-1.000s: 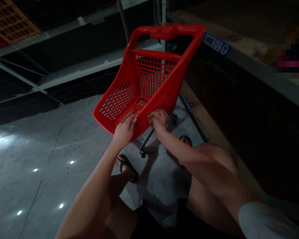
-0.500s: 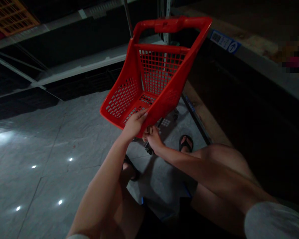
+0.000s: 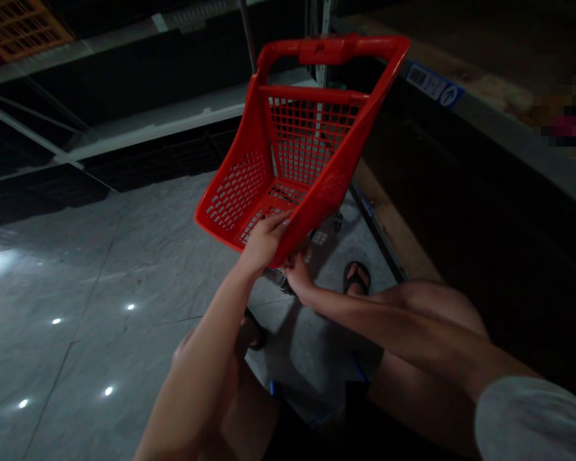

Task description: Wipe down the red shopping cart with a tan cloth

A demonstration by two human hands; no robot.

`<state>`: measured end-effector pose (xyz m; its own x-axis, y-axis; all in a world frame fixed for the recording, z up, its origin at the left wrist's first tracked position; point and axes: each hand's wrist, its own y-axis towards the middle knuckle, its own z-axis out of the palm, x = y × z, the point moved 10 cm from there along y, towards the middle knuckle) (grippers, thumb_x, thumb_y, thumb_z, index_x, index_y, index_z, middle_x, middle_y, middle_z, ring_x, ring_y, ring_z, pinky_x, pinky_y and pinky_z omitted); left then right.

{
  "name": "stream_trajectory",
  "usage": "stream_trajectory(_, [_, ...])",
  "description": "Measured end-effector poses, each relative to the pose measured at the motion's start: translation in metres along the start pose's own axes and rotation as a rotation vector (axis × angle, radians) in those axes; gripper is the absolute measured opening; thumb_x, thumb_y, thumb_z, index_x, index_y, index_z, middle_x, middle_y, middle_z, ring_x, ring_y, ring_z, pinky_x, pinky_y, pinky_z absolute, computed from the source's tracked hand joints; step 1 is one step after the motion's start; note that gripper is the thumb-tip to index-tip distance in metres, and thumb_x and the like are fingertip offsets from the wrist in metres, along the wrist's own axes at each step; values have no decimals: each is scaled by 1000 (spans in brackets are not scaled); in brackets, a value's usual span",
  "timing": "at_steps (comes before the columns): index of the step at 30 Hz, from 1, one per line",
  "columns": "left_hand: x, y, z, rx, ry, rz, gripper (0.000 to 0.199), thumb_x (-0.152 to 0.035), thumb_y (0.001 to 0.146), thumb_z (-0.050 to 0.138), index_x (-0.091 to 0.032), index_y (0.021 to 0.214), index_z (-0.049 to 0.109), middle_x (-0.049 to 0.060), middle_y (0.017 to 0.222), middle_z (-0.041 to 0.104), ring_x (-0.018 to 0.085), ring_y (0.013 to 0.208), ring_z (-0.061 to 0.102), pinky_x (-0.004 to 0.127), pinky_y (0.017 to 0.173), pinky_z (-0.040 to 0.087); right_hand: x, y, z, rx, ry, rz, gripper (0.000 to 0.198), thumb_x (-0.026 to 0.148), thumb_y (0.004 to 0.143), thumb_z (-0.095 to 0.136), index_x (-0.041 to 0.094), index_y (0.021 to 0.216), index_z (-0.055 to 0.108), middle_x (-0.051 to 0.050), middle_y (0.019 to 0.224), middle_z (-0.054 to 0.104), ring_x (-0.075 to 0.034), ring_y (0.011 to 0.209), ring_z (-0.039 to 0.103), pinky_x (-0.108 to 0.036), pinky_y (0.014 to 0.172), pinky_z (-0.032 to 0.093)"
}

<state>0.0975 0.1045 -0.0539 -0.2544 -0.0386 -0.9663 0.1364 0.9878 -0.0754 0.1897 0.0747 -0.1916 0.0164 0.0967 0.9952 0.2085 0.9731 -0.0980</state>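
Note:
A red plastic shopping cart (image 3: 317, 96) with lattice walls stands in front of me, its basket holding nothing. My left hand (image 3: 264, 237) is closed over the basket's near rim, its fingers reaching inside against the right-hand wall. Just below that corner, my right hand (image 3: 298, 272) is bent upward under the basket. Its fingers are curled and partly covered by the red plastic, so what they grip there cannot be made out. A caster wheel (image 3: 285, 285) of the cart shows beside the right wrist.
Dark metal shelving (image 3: 139, 131) runs behind the cart, with an orange crate (image 3: 24, 25) at upper left. A shelf edge with a blue label (image 3: 434, 83) borders the right side. My sandalled foot (image 3: 356, 278) rests on the grey tiled floor (image 3: 100, 269) near the cart.
My right hand has moved slightly farther under the basket, so its fingers show less. The left hand has shifted a little to the right along with the basket's near corner.

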Motion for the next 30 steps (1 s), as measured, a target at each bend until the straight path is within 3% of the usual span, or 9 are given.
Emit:
stream_trajectory(3, [-7,-3,-4,-26,5,39,40,-34,101,55,-18,130,76,7,127,79,26,123,71,41,115,50,-6,-40,25,167,144,126,12,26,70,62,30,76,52,2,64,62,-21,58,61,-36,53,51])
stream_trajectory(6, [-26,-13,-21,-34,165,161,40,-33,103,50,-20,131,76,6,133,76,24,125,70,38,114,50,38,-6,-6,115,179,62,16,25,76,58,26,93,57,2,79,66,-19,72,66,-34,67,57])
stream_trajectory(10, [-27,-26,-56,-12,596,234,41,-43,108,46,-21,118,79,7,119,81,24,111,75,36,101,56,165,72,-76,-115,-78,-613,33,21,88,59,26,120,58,-4,121,66,-20,116,63,-45,106,52])
stream_trajectory(13, [-11,-26,-86,-104,980,254,55,-44,111,35,-14,101,79,15,103,81,27,100,75,42,100,55,208,92,-62,-13,-412,-899,23,17,95,55,23,115,64,-8,122,67,-24,130,53,-54,120,38])
stream_trajectory(15, [2,-21,-93,-131,1193,259,61,-41,111,29,-12,90,78,18,93,80,28,96,74,44,100,53,204,72,-30,131,-607,-1004,22,13,94,54,22,107,69,-8,113,70,-26,128,54,-56,123,34])
stream_trajectory(19, [19,-15,-95,-214,1352,216,62,-34,111,27,-11,82,77,18,83,77,28,88,74,44,92,51,164,-36,37,506,-798,-1200,32,12,91,56,20,119,71,-9,122,73,-26,122,60,-49,123,38])
stream_trajectory(22, [19,-17,-93,-254,1389,220,63,-33,110,25,-10,83,77,19,81,77,29,82,73,45,87,51,148,-71,44,535,-905,-1251,43,15,95,58,24,136,68,-9,140,68,-27,135,55,-48,123,36])
stream_trajectory(25, [17,-22,-91,-196,1346,302,64,-36,112,24,-11,84,76,17,84,77,28,84,73,44,88,51,155,-23,16,467,-953,-1164,56,8,92,55,28,143,63,-7,143,67,-26,139,54,-47,119,39])
stream_trajectory(30, [10,-32,-105,-140,1197,532,49,-48,111,37,-16,112,75,14,120,77,29,129,64,44,111,47,171,61,-62,41,-777,-949,51,11,94,40,24,136,66,-10,145,63,-26,143,50,-52,121,38])
